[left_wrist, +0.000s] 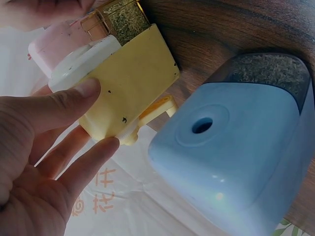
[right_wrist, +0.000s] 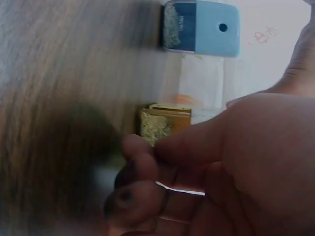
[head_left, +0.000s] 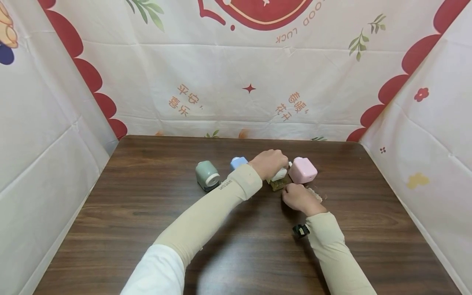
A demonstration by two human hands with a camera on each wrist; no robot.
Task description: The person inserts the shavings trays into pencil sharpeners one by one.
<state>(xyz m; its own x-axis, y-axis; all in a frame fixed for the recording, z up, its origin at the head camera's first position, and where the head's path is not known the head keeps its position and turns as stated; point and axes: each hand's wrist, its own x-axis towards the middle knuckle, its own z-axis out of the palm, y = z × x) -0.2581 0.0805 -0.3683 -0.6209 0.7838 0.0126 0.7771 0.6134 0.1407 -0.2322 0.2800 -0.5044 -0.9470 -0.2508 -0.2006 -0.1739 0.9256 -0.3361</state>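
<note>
My left hand (left_wrist: pixel 44 142) grips a yellow and white pencil sharpener (left_wrist: pixel 133 73) with a yellow crank handle, thumb on one side and fingers on the other. Its clear amber shavings drawer (left_wrist: pixel 129 20), with pencil shavings inside, faces down toward the table in the head view. Beside that drawer is my right hand (head_left: pixel 300 198), low over the table with fingers curled and thumb against the forefinger. Dark smudges show on its fingers (right_wrist: pixel 140 196); nothing can be made out between them. Pale shavings (head_left: pixel 315 195) lie on the table beside the right hand.
A blue sharpener (left_wrist: pixel 231 137) stands left of the held one, partly behind the left hand in the head view. Farther left is a green sharpener (head_left: pixel 207 174); a pink one (head_left: pixel 303 170) stands just right. A patterned white cloth (head_left: pixel 228 65) hangs behind the wooden table (head_left: pixel 147 221).
</note>
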